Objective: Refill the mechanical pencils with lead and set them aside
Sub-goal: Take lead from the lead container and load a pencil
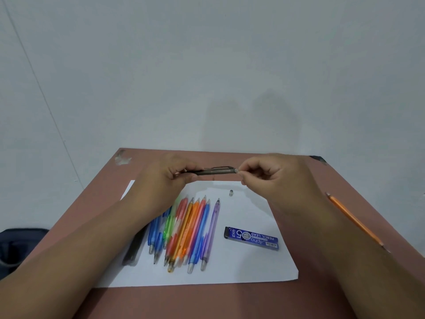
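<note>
Gripped in my left hand [171, 174], fingers curled round its tip end, the grey pencil [213, 171] lies level in the air above the far part of the table [96, 192], clip side up. My right hand [273, 176] pinches at its eraser end with thumb and forefinger; whether a lead is between them I cannot tell. Below, on the paper [248, 268], a small cap [231, 193] stands alone near the far edge. Nearer me, a row of coloured pencils [190, 231] lies side by side, tips away from me, partly under my left forearm. Just right of the row rests the blue lead case [251, 238]. A dark pencil [134, 249] lies at the paper's left edge. An orange wooden pencil [354, 219] lies by the table's right edge.
</note>
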`<state>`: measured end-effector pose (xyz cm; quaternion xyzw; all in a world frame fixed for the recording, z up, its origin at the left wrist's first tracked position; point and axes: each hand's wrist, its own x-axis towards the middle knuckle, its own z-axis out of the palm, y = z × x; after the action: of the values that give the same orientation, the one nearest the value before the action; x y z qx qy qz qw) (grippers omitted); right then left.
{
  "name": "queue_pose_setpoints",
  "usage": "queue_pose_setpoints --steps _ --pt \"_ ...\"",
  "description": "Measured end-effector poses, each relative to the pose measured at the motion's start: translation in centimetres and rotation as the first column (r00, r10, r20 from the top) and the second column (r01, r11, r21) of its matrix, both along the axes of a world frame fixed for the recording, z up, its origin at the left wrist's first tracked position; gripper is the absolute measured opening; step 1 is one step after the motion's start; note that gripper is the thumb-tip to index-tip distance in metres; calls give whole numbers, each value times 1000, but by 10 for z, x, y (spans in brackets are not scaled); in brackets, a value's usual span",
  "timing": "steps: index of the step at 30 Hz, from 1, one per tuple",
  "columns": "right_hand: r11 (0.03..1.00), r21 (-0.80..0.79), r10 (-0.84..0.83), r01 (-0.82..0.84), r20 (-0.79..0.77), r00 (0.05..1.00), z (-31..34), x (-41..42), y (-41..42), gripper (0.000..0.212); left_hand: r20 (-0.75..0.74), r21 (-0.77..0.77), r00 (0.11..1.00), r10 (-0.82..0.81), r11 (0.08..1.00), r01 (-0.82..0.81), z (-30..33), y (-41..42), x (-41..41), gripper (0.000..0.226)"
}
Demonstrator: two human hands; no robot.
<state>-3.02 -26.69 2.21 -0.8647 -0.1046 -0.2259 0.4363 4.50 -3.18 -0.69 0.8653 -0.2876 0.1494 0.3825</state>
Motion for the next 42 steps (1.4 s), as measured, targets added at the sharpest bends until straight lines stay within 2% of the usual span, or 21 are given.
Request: queue_pose_setpoints --steps 3,5,9,12,18,24,28,30,32,33,39,41,42 --pt "994 -114 1 -5 -28 1000 0 3 -3 15 64 5 998 4 1000 -4 0 1 2 22" --pt "992 -127 -15 6 -69 998 -2 5 -4 16 119 37 993 7 999 -12 0 3 3 22" --pt "998 58 -20 29 -156 988 -5 6 -1 16 213 92 977 -17 996 -3 0 5 5 22" --pt "977 212 13 35 -222 975 -5 8 4 13 244 69 970 -9 998 -8 2 5 3 25" --pt "914 406 80 26 -241 967 -9 12 6 11 19 -93 1000 -4 996 6 1 4 2 49" --pt "915 402 77 21 -228 971 -13 16 7 13 -17 -66 1000 0 998 -1 -2 5 4 36" --pt "950 309 45 33 -243 969 -19 20 3 14 -19 -27 999 34 999 -35 0 4 4 35" --pt "997 46 -54 67 -246 968 -25 23 -1 13 -22 -14 998 64 998 -64 0 6 5 27" --pt "968 -245 -119 59 -238 964 -31 26 -3 17 -28 6 994 104 995 -104 -1 7 6 21" --pt "951 -307 -122 42 -246 961 -33 27 -3 20 -35 15 992 123 992 -122 -2 7 7 20" --pt "942 -334 -136 42 -263 955 -36 29 4 8 -76 38 984 164 986 -161 -2 6 9 17" --pt "968 -234 -146 89 -238 960 -35 29 5 9 -91 42 982 165 986 -162 -2 5 8 17" --pt "985 -129 -139 112 -222 965 -34 28 5 9 -92 43 982 163 986 -160 -2 5 7 17"
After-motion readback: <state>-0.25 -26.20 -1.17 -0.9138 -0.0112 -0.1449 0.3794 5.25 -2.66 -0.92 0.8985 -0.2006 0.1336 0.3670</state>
